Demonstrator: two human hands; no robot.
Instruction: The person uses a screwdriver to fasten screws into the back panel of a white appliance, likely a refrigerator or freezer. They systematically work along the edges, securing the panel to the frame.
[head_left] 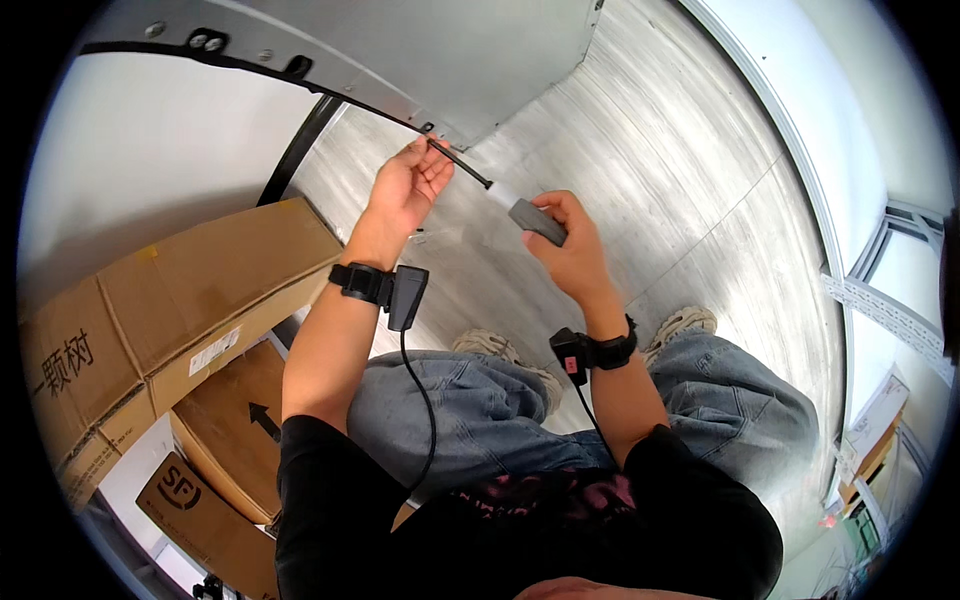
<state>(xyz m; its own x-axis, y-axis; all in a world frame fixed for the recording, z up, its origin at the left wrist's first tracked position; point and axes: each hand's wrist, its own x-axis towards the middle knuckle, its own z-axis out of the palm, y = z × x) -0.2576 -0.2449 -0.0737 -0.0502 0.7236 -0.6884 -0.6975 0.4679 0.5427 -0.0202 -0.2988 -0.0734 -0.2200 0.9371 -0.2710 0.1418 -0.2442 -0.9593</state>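
My right hand [572,240] is closed around the grey handle of a screwdriver [535,219]. Its dark shaft slants up and to the left, toward the lower edge of a grey metal panel [440,60]. Close to that edge, my left hand [408,188] is closed, with thumb and index finger at the tip end of the shaft. Whether those fingertips also hold a screw is hidden. A small dark bracket [428,127] sits on the panel's edge just above them. Farther left along the same edge are dark brackets and screw heads [205,41].
Large cardboard boxes [215,255] are stacked at my left, beside a white panel [190,130] and a black leg [300,150]. Pale wood-look floor [660,180] lies under me. White metal racking [890,320] stands at the right. Cables hang from both wrist devices.
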